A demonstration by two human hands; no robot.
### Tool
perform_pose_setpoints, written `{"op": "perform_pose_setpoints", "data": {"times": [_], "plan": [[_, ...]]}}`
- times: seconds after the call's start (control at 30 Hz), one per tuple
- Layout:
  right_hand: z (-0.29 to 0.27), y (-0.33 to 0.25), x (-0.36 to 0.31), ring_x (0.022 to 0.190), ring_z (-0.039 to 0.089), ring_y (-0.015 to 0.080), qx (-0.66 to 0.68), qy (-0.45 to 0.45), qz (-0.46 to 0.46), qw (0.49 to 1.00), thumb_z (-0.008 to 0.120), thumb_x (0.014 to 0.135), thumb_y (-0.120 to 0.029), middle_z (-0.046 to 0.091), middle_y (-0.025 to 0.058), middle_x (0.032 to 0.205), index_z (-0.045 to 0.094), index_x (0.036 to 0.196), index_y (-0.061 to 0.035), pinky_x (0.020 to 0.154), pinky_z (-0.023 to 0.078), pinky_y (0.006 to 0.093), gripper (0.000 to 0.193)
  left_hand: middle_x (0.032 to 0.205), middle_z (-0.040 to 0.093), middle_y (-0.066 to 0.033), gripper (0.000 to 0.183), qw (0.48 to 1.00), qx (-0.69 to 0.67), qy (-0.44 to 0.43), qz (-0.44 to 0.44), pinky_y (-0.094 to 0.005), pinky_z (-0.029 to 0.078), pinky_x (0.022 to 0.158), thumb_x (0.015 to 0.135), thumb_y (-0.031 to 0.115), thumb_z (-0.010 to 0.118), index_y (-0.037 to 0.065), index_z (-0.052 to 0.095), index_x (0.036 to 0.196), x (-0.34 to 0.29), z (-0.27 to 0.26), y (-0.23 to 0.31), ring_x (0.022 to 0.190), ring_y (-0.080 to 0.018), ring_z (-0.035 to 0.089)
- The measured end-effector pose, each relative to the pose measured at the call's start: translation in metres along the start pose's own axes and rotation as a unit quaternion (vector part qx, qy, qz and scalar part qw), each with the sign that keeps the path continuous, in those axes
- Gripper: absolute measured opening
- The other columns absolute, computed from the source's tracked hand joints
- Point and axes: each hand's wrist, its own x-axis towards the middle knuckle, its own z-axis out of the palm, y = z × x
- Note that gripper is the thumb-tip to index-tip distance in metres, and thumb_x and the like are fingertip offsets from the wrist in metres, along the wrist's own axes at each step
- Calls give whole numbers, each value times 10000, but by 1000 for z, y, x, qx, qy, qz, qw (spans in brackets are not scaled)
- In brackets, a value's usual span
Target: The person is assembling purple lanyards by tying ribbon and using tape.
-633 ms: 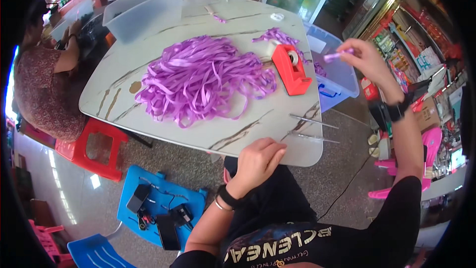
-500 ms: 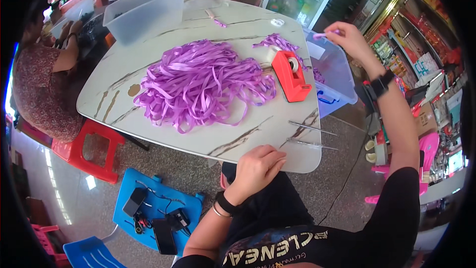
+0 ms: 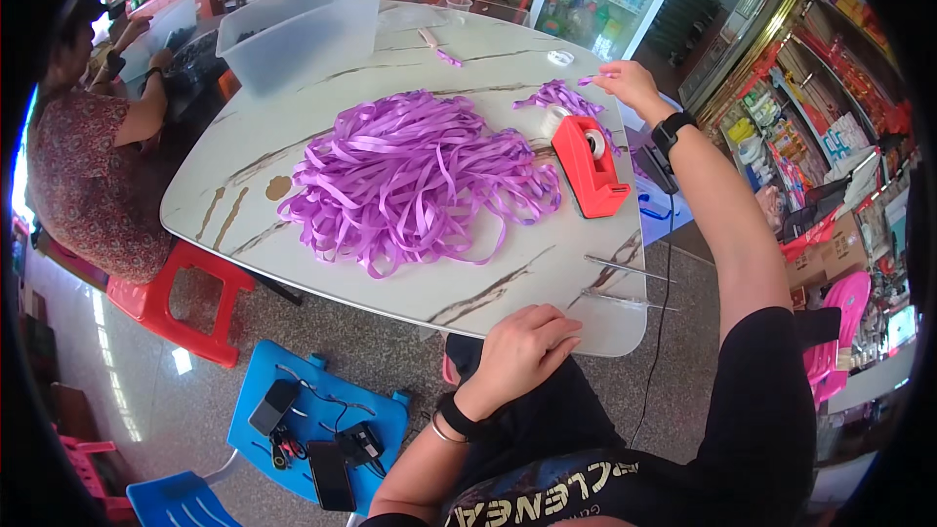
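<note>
A short purple ribbon piece [image 3: 587, 80] is pinched in the fingers of my right hand [image 3: 628, 88], at the far right edge of the table beside a small heap of purple ribbon [image 3: 558, 96]. My left hand [image 3: 525, 349] rests at the table's near edge with its fingers curled in; nothing shows in them, though the palm is hidden. A big tangled pile of purple ribbon [image 3: 400, 176] lies mid-table. To its right stands a red tape dispenser [image 3: 597, 176]. Two slim metal tweezers [image 3: 630, 268] [image 3: 625, 300] lie close to the right edge.
A clear plastic bin [image 3: 303, 39] stands at the far left of the table, and a blue-tinted bin [image 3: 673, 200] is beyond the right edge. A black cable [image 3: 664, 322] hangs down there. A blue chair [image 3: 278, 459] holds a phone and adapters. Another person [image 3: 88, 156] sits at left.
My right hand, with the ribbon piece, has moved left from over the blue-tinted bin to the small ribbon heap. My left hand stays at the table edge. The view has shifted slightly.
</note>
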Motion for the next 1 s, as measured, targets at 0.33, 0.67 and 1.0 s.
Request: {"op": "perform_pose_setpoints", "data": {"times": [0.33, 0.67, 1.0], "plan": [[-6, -61, -36, 726, 628, 144, 220, -172, -138, 950, 612, 783, -178, 644, 72, 782, 624, 963, -21, 640, 480, 267, 239, 780, 582, -39, 162, 1000, -5, -21, -1, -320, 464, 586, 710, 122, 653, 97, 643, 870, -1, -3, -1, 681, -221, 568], [28, -103, -158, 700, 621, 252, 58, -290, -334, 895, 593, 714, -132, 639, 92, 757, 595, 822, -42, 613, 471, 354, 140, 778, 581, -46, 155, 1000, 3, -27, -12, -324, 464, 596, 717, 121, 647, 101, 642, 871, -2, -4, 2, 694, -230, 572], [4, -93, -175, 702, 603, 173, 126, -296, -262, 910, 586, 740, -134, 614, 97, 724, 596, 895, -27, 614, 463, 306, 189, 803, 588, -72, 128, 999, 18, -25, -25, -340, 466, 635, 740, 136, 633, 78, 638, 854, -4, -1, 3, 730, -258, 583]]}}
